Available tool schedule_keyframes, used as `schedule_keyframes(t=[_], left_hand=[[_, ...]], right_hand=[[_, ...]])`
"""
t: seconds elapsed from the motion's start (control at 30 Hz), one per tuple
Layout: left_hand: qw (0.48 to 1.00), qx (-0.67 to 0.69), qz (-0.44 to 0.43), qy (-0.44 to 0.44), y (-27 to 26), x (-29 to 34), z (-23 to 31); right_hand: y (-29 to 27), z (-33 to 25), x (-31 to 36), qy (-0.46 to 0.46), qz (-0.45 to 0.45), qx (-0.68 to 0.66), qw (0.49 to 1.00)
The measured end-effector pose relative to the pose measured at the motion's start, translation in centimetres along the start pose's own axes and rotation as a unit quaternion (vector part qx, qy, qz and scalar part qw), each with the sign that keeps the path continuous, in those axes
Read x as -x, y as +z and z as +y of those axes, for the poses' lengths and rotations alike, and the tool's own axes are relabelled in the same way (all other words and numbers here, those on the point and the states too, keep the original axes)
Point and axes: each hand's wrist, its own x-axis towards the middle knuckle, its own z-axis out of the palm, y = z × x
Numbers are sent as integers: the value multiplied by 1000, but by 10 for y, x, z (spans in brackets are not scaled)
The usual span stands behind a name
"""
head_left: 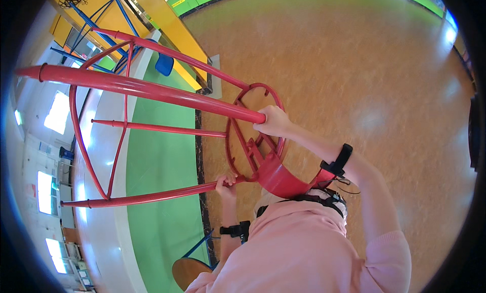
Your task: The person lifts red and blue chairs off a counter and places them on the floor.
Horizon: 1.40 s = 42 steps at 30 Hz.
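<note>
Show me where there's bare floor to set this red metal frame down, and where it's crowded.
The widest bare patch is the brown floor beyond and right of the right hand, bordered by green cabinets at the top and the yellow panel at left. Crowded: upper left, among blue metal legs; lower left, where a round brown seat shows by the green counter front.

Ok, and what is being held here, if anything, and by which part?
A red tubular metal chair frame: the right hand grips one leg at its seat end; the left hand holds another leg near the round seat ring.
</note>
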Motion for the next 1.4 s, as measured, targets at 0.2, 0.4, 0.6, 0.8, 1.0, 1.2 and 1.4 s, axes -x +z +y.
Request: schedule_keyframes(t=[0.2, 0.4, 0.6, 0.8, 1.0, 1.2, 1.4], left_hand=[[999, 19, 19, -40, 8, 6, -6], [998, -20, -50, -21, 14, 7, -2], [998, -37, -41, -24, 23, 6, -1], [996, -56, -69, -30, 21, 8, -2], [994, -45, -95, -34, 13, 8, -2], [991, -36, -113, -60, 13, 3, -1], [992, 2, -103, -78, 7, 9, -1]], right_hand=[[-3, 14, -2, -26, -2, -8, 1000], [-11, 15, 5, 9, -31, -10, 999], [-20, 14, 8, -2, -17, -28, 999], [-24, 19, 11, 19, -14, -22, 999], [-25, 21, 18, -2, -42, -25, 999], [-30, 9, 17, 22, -24, -1, 999], [-27, -1, 18, 8, -35, 4, 999]])
